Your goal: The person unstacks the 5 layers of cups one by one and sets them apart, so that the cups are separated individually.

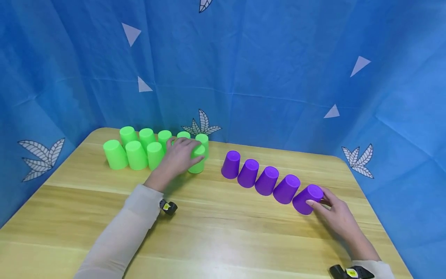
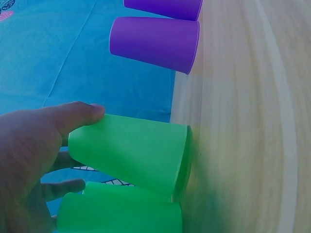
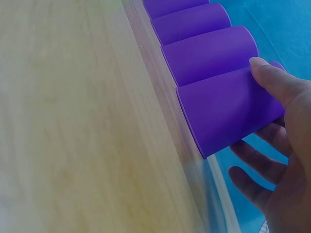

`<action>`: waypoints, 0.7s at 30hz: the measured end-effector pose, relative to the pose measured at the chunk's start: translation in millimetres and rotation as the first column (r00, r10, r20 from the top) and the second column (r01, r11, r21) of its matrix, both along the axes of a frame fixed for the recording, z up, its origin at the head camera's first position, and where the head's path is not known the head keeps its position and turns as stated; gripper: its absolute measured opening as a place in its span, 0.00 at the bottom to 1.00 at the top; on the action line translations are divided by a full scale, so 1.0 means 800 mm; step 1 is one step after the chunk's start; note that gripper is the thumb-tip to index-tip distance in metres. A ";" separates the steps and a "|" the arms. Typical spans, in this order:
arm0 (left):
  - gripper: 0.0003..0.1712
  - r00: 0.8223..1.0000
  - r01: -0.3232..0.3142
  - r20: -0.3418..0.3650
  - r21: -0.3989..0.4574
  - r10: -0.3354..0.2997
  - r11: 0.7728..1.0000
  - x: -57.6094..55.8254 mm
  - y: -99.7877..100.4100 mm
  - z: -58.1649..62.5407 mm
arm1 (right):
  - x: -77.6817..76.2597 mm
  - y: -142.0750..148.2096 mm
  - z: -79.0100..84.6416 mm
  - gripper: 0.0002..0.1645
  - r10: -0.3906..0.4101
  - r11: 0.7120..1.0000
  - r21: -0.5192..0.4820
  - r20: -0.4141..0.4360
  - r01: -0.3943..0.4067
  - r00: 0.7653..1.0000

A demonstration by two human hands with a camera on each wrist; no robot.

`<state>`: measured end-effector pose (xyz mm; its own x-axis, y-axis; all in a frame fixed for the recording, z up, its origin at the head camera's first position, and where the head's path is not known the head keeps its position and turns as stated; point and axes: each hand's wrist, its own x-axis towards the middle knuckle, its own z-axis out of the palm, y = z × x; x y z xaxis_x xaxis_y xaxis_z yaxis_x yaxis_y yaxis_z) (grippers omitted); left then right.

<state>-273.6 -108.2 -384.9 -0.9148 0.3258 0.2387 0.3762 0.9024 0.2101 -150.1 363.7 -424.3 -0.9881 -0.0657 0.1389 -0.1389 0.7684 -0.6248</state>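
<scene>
My left hand (image 1: 180, 155) grips an upside-down green cup (image 1: 198, 164) at the right end of the front green row. In the left wrist view its thumb lies along one side of that cup (image 2: 131, 150), the fingers on the other; the rim sits close to the tabletop, slightly tilted. My right hand (image 1: 336, 217) holds the nearest purple cup (image 1: 304, 201), thumb on the near side and fingers behind. In the right wrist view this cup (image 3: 226, 109) stands upside down beside its neighbour, and the lower fingers are spread off it.
Several green cups (image 1: 136, 157) stand upside down in two rows at the back left; my left hand partly hides some. Purple cups (image 1: 266, 181) run in a slanting line from the back middle toward my right hand. Blue cloth (image 1: 278, 77) hangs behind the wooden table (image 1: 216, 232).
</scene>
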 end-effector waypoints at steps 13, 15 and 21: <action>0.33 1.000 0.000 0.012 -0.016 0.000 1.000 0.007 -0.009 0.007 | -0.002 -0.003 0.001 0.33 0.016 1.000 -0.020 0.012 -0.016 1.000; 0.33 1.000 0.003 0.010 -0.024 -0.003 1.000 0.008 -0.009 0.007 | 0.000 -0.003 0.000 0.32 0.018 1.000 -0.020 0.016 -0.018 1.000; 0.32 0.999 0.008 -0.032 -0.027 -0.009 1.000 0.010 -0.008 0.009 | 0.000 -0.001 0.001 0.33 0.018 0.999 -0.030 0.013 -0.018 1.000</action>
